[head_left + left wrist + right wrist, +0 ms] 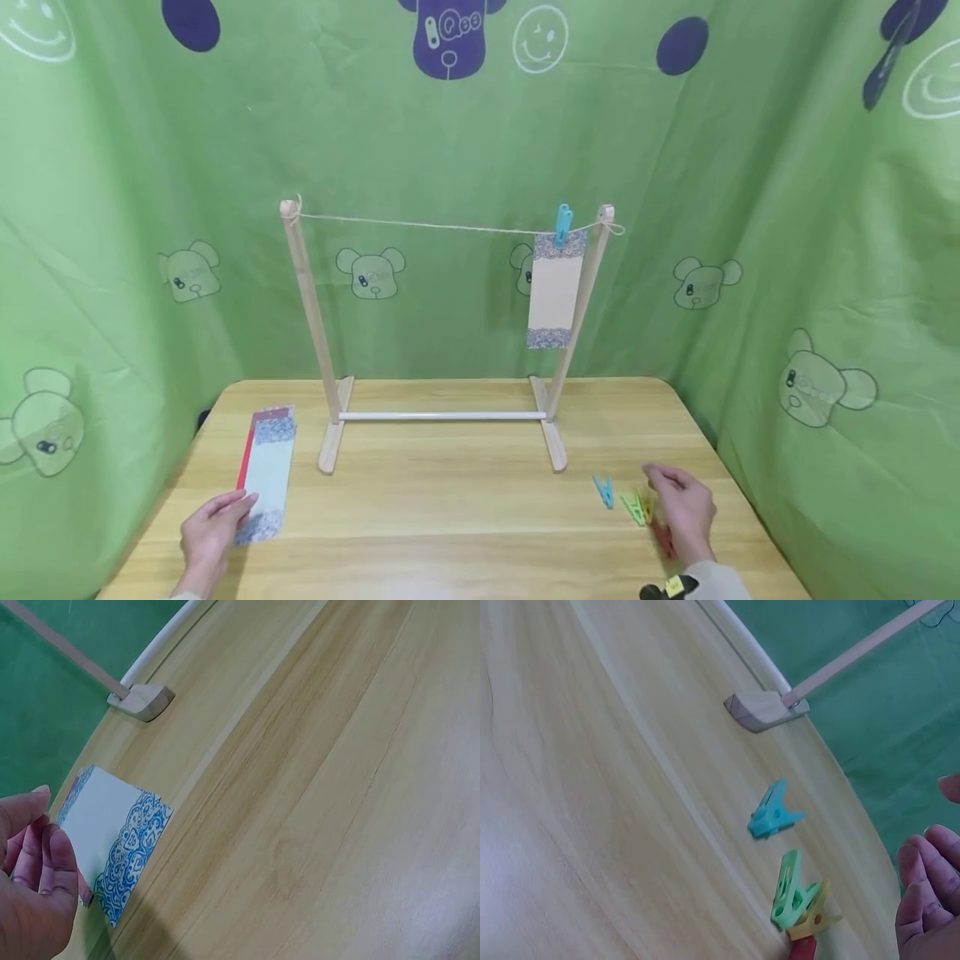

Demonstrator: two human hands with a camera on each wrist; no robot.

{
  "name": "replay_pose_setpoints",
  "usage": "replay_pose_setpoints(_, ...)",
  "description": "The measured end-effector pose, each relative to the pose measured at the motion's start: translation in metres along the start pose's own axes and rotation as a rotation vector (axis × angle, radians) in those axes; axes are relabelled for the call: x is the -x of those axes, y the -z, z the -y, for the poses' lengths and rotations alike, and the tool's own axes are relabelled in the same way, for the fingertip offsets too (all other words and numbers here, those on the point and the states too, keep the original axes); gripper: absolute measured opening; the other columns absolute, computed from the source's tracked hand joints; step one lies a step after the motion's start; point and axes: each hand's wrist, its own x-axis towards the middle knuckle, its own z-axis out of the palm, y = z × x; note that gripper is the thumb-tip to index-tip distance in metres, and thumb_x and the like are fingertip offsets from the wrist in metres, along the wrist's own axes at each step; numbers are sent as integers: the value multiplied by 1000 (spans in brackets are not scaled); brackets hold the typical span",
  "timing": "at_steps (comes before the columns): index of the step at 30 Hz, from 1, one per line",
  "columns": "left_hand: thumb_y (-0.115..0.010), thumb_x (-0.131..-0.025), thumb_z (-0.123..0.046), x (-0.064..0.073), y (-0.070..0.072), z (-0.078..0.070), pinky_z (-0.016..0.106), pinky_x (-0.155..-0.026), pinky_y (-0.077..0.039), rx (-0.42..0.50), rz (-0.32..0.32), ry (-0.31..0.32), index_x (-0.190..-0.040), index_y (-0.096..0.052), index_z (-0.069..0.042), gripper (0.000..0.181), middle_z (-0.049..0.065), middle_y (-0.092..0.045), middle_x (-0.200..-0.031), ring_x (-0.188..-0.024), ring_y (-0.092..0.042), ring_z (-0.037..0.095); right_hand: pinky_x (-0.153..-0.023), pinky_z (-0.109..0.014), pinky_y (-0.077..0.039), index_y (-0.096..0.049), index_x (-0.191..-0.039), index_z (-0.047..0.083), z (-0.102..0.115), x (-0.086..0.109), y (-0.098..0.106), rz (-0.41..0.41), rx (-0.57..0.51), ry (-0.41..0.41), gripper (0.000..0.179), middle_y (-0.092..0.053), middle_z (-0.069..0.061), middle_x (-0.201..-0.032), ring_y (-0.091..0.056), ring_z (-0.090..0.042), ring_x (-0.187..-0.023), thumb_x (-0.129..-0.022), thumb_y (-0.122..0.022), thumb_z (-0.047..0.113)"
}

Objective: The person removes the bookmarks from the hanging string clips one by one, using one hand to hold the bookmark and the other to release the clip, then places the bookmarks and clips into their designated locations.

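My left hand (210,533) is at the left edge of a small stack of patterned paper cards (267,475) on the table, fingers loosely bent; no grip on a card shows. The top card (112,825) is white with blue lace-like ends, and a red edge shows beneath it. On the right, my right hand (682,508) hovers with loosely curled fingers and nothing in them. Near it lie a blue clothespin (775,812), a green clothespin (789,889), a yellow clothespin (815,919) and a red clothespin (802,949), the last partly cut off.
A wooden frame (311,308) stands at the back of the table (435,500), a string (420,223) tied between its posts. A blue clothespin (564,223) holds a patterned card (556,292) on the string's right end. Green curtain (450,150) encloses the table.
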Motion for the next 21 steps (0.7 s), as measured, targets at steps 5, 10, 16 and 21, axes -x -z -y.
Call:
replay_pose_setpoints(5, -80, -77, -5, 1, 0, -1, 25, -69, -58, -1, 3, 15, -99, -66, -3, 26, -8, -67, -70, -69, -66, 9, -84, -35, -44, -68, -115, 6, 6, 3, -1, 0, -22, 9, 54, -72, -6, -100, -61, -14, -87, -85, -70, 50)
replay_pose_setpoints(10, -81, -78, -7, 2, -3, -3, 25, -72, -58, 3, 16, 17, -98, -66, -5, 25, -8, -67, -71, -71, -66, 9, -80, -29, -44, -68, -114, 8, 12, 4, 0, 6, -54, 18, 50, -72, -4, -100, -59, -5, -83, -85, -71, 49)
replay_pose_setpoints(16, -82, -77, -11, 5, -8, -5, 24, -68, -58, 4, 54, -32, -99, -68, -5, 26, -7, -69, -73, -70, -67, 11, -84, -30, -43, -67, -117, 10, 23, 7, 3, 21, -77, 11, 52, -71, -3, -104, -60, -11, -91, -85, -70, 51)
replay_pose_setpoints(21, -84, -75, -14, 5, -15, -5, 24, -66, -58, 51, 111, -81, -94, -71, -7, 25, -5, -70, -74, -68, -67, 12, -87, -34, -43, -67, -118, 11, 33, 9, 6, 20, -85, 24, 53, -70, -4, -105, -59, -15, -95, -85, -69, 52)
